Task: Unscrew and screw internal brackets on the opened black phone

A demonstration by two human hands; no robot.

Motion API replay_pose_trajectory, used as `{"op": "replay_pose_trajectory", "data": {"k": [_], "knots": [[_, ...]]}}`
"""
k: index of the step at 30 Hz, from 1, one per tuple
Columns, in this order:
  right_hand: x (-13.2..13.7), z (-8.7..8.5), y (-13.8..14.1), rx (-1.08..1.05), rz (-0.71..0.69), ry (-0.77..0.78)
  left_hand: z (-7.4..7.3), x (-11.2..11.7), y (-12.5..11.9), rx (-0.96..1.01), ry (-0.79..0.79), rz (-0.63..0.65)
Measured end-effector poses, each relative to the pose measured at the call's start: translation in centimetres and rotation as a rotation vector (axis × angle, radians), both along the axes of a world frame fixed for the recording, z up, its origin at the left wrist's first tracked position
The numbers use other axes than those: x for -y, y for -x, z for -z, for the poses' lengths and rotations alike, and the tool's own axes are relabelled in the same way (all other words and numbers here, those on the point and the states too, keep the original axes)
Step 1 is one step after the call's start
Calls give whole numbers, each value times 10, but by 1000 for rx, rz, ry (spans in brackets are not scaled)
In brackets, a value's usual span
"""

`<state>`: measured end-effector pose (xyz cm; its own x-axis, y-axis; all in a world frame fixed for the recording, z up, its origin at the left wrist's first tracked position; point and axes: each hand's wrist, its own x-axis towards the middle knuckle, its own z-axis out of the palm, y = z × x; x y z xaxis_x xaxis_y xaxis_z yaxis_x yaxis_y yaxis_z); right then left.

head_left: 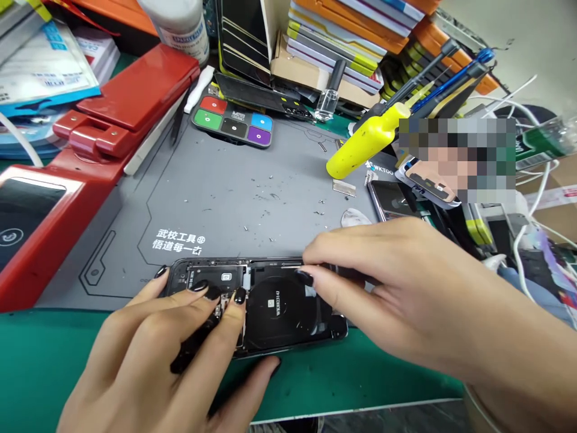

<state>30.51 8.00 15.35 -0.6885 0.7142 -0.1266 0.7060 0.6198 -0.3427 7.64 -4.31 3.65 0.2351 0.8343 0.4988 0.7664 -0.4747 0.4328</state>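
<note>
An opened smartphone [279, 319] lies at the front edge of the grey mat, its inside facing up. It shows a black round coil marked with white letters and metal-framed parts on the left. My left hand [180, 343] holds the phone's left half, with black-nailed fingers pressing on the inner parts and the thumb along the near side. My right hand [374, 288] is closed at the phone's far right edge, thumb over the inside and index finger curled behind the rim. Its other fingers are mostly hidden, and anything small between the fingertips cannot be made out.
Small dark bits and screws lie on the grey mat [252, 198]. A red clamp device [108, 138] flanks the left. Behind are a coloured screw tray [234, 125], a yellow bottle [365, 141], a clear glass bottle [327, 103] and stacked boxes [333, 48]. Another phone [392, 201] lies right.
</note>
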Motion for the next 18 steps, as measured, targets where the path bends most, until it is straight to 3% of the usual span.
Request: {"op": "replay_pose_trajectory", "data": {"k": [3, 7, 12, 18], "knots": [[6, 5, -10, -126, 50, -34, -7, 1, -3, -66, 9, -68], [10, 10, -19, -276, 131, -65, -13, -1, -2, -66, 42, -51], [8, 18, -21, -388, 206, -97, -9, 4, 5, -46, 31, -41], [9, 22, -23, -407, 235, -147, -9, 13, 28, -166, -22, -139]]}}
